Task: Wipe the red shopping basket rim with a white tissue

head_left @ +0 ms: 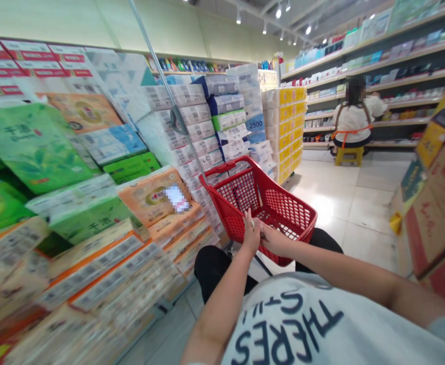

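Observation:
My left hand [250, 231] and my right hand [273, 240] meet in front of my body, above the near side of a red plastic shopping basket cart [309, 215]. The left fingers point upward and look stretched out. The fingers of my right hand are bent in against the left hand; whether anything small sits between them is hidden. The cart stands between my knees [212, 258], its lattice basket tilted in view, with no goods visible inside. A lit phone [177, 197] lies on an orange tissue pack [150, 195] to the left.
Stacked tissue packs [28, 147] fill the left side. A metal pole [161, 76] rises by the cart handle. Yellow-and-white packs [289, 132] stand beyond. Cardboard boxes [431, 218] line the right. A person in an orange-tied apron [354, 121] sits on a yellow stool [348, 156] facing shelves [397, 99].

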`<state>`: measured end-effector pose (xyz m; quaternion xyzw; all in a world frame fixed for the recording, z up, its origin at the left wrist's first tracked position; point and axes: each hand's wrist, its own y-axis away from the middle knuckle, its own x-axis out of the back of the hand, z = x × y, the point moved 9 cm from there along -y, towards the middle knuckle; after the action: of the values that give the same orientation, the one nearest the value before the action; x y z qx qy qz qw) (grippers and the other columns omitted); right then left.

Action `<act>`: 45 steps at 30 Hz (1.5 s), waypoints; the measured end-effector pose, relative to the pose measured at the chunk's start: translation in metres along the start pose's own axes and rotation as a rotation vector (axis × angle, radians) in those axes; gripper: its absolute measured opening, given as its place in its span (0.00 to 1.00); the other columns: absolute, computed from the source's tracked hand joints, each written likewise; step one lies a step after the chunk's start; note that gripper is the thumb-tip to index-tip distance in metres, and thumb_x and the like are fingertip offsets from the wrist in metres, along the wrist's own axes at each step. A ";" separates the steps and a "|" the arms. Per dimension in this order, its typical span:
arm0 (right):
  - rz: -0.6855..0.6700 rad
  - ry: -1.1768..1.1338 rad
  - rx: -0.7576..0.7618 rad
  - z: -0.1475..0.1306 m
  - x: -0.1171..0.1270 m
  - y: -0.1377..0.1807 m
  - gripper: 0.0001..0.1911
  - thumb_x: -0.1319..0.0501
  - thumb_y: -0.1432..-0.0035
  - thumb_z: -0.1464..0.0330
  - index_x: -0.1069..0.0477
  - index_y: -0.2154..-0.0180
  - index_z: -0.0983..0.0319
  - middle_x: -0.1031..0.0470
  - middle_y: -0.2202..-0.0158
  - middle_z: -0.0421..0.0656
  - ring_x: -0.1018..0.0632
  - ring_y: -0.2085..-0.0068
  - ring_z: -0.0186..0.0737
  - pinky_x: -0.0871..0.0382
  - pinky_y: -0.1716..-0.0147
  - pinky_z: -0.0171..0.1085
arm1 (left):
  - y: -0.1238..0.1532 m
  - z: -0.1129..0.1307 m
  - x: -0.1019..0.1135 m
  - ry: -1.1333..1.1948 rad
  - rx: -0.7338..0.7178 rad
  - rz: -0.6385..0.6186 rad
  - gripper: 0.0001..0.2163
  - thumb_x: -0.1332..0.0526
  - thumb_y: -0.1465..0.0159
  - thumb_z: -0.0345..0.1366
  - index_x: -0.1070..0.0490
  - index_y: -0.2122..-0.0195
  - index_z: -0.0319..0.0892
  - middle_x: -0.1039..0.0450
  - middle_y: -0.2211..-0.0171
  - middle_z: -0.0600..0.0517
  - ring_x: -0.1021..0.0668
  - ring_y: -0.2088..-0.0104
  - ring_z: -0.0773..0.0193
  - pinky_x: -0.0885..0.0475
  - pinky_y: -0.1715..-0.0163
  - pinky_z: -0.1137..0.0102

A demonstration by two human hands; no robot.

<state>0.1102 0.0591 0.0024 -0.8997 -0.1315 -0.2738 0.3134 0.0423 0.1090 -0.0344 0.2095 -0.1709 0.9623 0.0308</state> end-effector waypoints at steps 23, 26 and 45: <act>-0.031 0.134 -0.082 0.045 0.031 0.025 0.43 0.40 0.49 0.72 0.53 0.34 0.58 0.36 0.39 0.48 0.29 0.43 0.46 0.35 0.44 0.46 | 0.035 0.050 -0.006 -0.665 -0.483 0.018 0.19 0.41 0.38 0.33 0.35 0.45 0.41 0.36 0.43 0.42 0.37 0.40 0.49 0.38 0.41 0.51; -0.070 0.171 -0.031 0.042 0.029 0.026 0.42 0.39 0.46 0.69 0.54 0.33 0.59 0.40 0.37 0.49 0.32 0.40 0.45 0.37 0.42 0.46 | 0.028 0.043 -0.010 -0.577 -0.473 -0.005 0.15 0.44 0.38 0.27 0.34 0.49 0.39 0.35 0.45 0.41 0.33 0.42 0.54 0.34 0.42 0.56; -0.166 0.547 -0.325 0.063 0.047 0.032 0.27 0.46 0.39 0.65 0.40 0.39 0.57 0.21 0.57 0.46 0.21 0.58 0.45 0.34 0.59 0.36 | 0.004 0.026 -0.017 -0.588 -0.355 -0.200 0.31 0.53 0.41 0.20 0.44 0.36 0.42 0.46 0.34 0.48 0.43 0.35 0.58 0.43 0.36 0.58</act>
<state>0.1870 0.0775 -0.0275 -0.8173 -0.0699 -0.5474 0.1658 0.0678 0.0968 -0.0204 0.4846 -0.3158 0.8083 0.1102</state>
